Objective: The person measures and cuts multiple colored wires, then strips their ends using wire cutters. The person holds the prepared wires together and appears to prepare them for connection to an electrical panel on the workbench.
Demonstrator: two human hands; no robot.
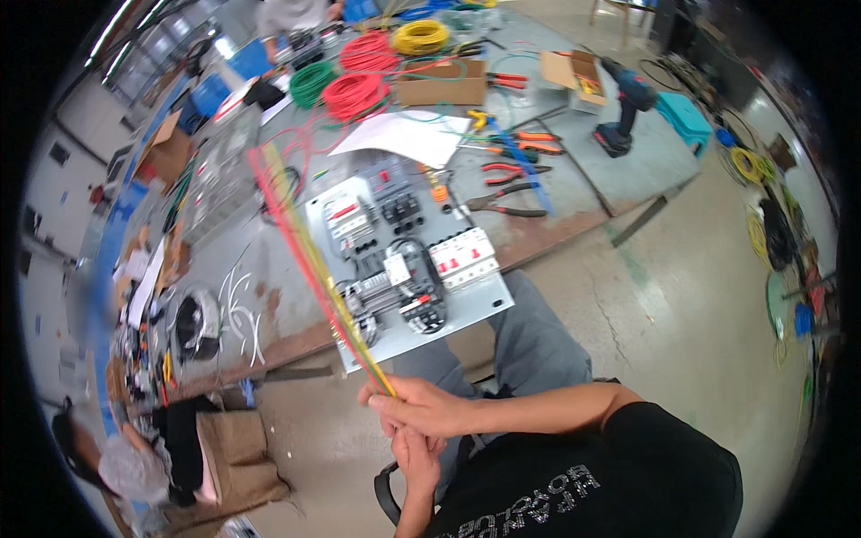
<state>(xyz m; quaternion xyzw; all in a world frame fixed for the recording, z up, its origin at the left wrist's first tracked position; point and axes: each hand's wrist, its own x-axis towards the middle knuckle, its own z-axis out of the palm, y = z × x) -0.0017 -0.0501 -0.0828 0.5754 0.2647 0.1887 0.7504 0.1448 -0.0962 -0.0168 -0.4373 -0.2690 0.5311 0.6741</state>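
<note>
My right hand (420,406) is closed around the lower end of a long bundle of red and yellow-green wires (309,260). The bundle slants up and to the left, blurred along its upper length. Just below, my left hand (417,455) is closed and pressed against the right one; what it holds, if anything, is hidden. Behind the wires a metal mounting plate (466,325) lies at the table's edge, over my knees. It carries a row of white circuit breakers (463,258) with red levers, a black contactor (421,314) and other electrical parts.
Pliers (511,202), a white paper sheet (395,136), coils of red wire (357,96), green wire (311,84) and yellow wire (420,38) lie on the table. A cordless drill (628,108) stands far right. Another person (134,466) sits at lower left.
</note>
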